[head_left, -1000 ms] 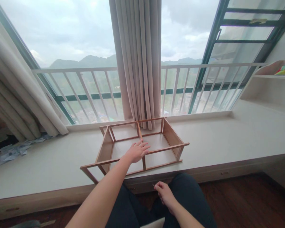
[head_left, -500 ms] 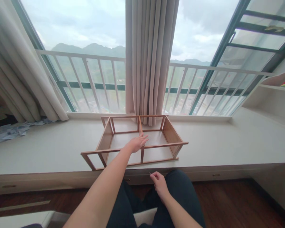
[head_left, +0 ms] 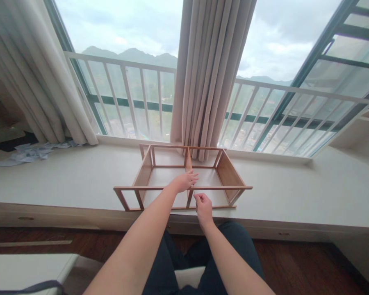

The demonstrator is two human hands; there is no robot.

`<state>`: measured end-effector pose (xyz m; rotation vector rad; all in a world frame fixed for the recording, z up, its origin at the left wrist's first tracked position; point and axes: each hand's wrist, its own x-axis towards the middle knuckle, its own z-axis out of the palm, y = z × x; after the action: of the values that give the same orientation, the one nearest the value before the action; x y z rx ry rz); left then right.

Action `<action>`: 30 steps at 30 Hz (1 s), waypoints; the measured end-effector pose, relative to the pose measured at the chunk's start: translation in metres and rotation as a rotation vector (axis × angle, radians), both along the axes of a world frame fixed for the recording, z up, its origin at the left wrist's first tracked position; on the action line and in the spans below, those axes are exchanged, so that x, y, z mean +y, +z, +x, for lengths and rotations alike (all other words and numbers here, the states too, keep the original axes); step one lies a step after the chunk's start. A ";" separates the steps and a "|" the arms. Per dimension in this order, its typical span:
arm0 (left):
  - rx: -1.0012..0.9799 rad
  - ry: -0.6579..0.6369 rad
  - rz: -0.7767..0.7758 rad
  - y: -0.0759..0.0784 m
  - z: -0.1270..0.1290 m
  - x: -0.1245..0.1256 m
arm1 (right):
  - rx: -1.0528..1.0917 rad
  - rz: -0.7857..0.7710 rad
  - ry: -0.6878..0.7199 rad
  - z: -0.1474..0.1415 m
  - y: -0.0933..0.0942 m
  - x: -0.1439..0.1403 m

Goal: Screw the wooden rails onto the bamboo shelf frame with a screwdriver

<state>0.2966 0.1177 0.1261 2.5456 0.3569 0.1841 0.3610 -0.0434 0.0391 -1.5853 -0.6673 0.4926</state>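
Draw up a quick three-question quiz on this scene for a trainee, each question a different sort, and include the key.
1. Multiple choice: What does the wooden shelf frame rest on?
A) the dark wood floor
B) the white window ledge
C) the person's lap

2. True or false: The left hand reaches farther in over the frame than the right hand.

3. Short answer: How is the right hand shaped, and which part of the frame is it near?

Key:
1. B
2. True
3. In a pinch, apparently on a small thin item that cannot be identified at this size; near the middle front post.
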 end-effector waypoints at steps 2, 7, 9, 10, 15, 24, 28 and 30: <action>0.000 0.002 0.005 0.000 0.000 0.000 | -0.023 0.010 0.003 0.001 0.002 0.002; 0.010 0.007 0.017 -0.003 0.000 0.002 | -0.084 0.007 -0.006 0.001 0.008 0.002; 0.004 0.007 0.010 -0.006 0.001 0.003 | -0.103 0.003 -0.010 0.001 0.009 0.001; -0.001 0.005 0.005 -0.007 0.002 0.004 | -0.109 0.000 -0.012 0.001 0.010 0.001; -0.017 -0.010 0.010 -0.014 0.005 0.006 | -0.133 0.012 -0.016 0.000 0.016 0.007; -0.020 -0.021 0.018 -0.017 0.005 0.010 | -0.294 -0.059 -0.094 -0.008 0.027 0.010; -0.025 -0.001 0.024 -0.013 0.002 0.006 | -0.422 -0.174 -0.125 -0.008 0.023 0.008; -0.032 0.000 0.032 -0.011 0.001 0.004 | -0.450 -0.201 -0.130 -0.008 0.023 0.008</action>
<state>0.2977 0.1220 0.1148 2.5710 0.3446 0.2326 0.3534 -0.0351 0.0617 -1.9405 -0.8641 0.1043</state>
